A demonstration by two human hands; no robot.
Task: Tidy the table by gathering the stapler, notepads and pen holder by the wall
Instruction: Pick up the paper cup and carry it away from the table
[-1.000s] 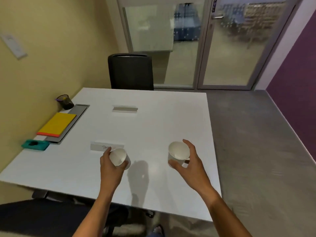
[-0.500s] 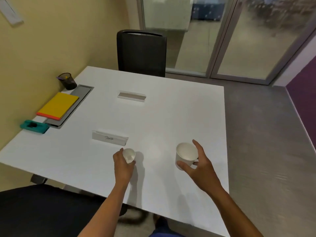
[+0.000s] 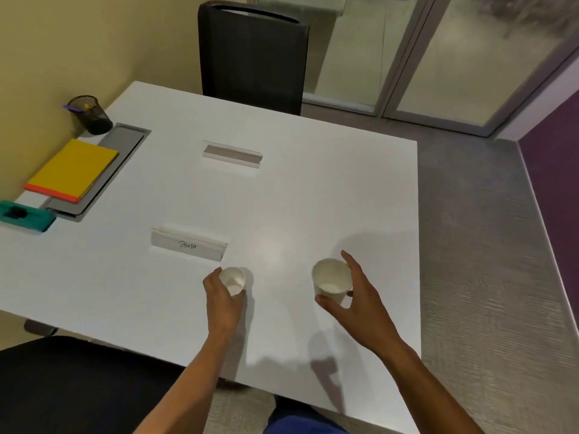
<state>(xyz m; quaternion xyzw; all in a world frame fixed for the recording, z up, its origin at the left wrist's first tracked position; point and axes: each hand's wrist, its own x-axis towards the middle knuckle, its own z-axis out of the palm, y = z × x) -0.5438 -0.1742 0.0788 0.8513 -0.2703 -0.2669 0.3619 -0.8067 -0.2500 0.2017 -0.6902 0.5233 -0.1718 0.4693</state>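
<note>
By the yellow wall on the left stand a black mesh pen holder (image 3: 91,115), a yellow notepad stacked on an orange one (image 3: 73,169), and a teal stapler (image 3: 25,215). The notepads lie partly on a grey cable hatch (image 3: 120,145). My left hand (image 3: 224,300) grips a small white paper cup (image 3: 233,280) at the table's near middle. My right hand (image 3: 354,300) holds a larger white paper cup (image 3: 332,281), fingers curled round its side. Both cups are near the tabletop.
The white table (image 3: 297,189) carries two folded name cards, a blank one (image 3: 232,154) and one with handwriting (image 3: 188,245). A black chair (image 3: 253,54) stands at the far side, another dark chair (image 3: 69,383) at the near left. Glass doors are behind.
Both hands have lowered the cups toward the tabletop, and the left cup now stands more upright. The camera has tilted down and moved closer to the table.
</note>
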